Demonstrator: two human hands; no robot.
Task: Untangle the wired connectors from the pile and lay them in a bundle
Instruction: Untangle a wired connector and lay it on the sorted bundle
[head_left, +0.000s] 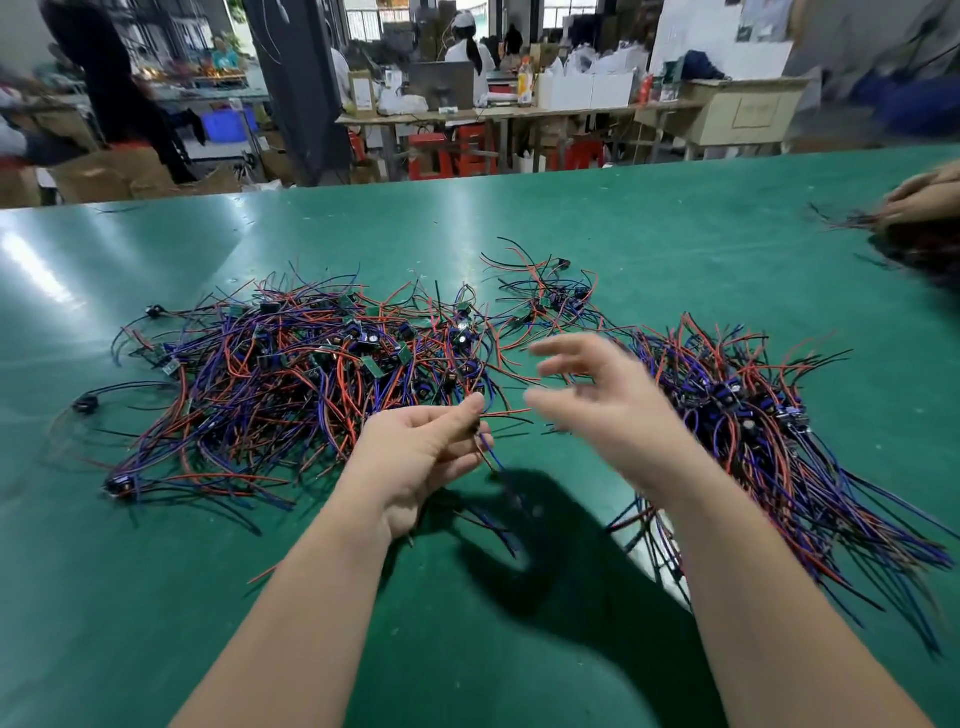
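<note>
The pile (291, 374) of wired connectors, red, blue and black leads knotted around small green boards and dark plugs, sprawls across the middle of the worktop (156, 597), spreading toward its left edge. A smaller loose cluster (550, 301) lies just beyond it, nearer the far edge. Toward the right edge lies the bundle (769, 431), its leads running roughly parallel and fanning out toward the near right corner.

Between pile and bundle, one wired connector (491, 452) is held above the worktop. The left hand (421, 452) pinches it between thumb and curled fingers, and its blue lead hangs down toward the near edge. The right hand (597, 400) is blurred, its fingers spread and loosely bent. It appears to hold nothing.

This looks like the step of freeing a single piece, with most of the pile not yet sorted. The next move probably calls for the right hand to take the dangling lead, draw it clear of any snag, then lay it alongside the bundle with its ends aligned.

At the far right corner, another person's hands (919, 200) work on a separate dark heap of wires.
</note>
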